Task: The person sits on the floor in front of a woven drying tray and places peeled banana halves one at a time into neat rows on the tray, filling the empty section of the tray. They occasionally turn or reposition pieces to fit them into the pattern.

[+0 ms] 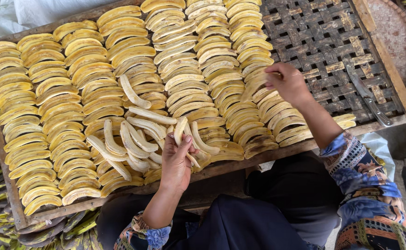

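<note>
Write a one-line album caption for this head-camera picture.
Left hand holds a peeled banana; right hand lays a slice on the woven tray.

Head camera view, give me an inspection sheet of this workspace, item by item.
Surface: woven bamboo tray in a wooden frame, its right part bare weave.
Job's things: peeled banana halves laid in overlapping rows; a loose pile at the near edge.
Clutter: a knife lying on the bare weave.
Hands: left hand grips a peeled banana from the pile; right hand sets a slice at a row's end.
Cables: nothing seen.
Surroundings: banana peels on the floor lower left, white sheet top left, round basket top right.
</note>
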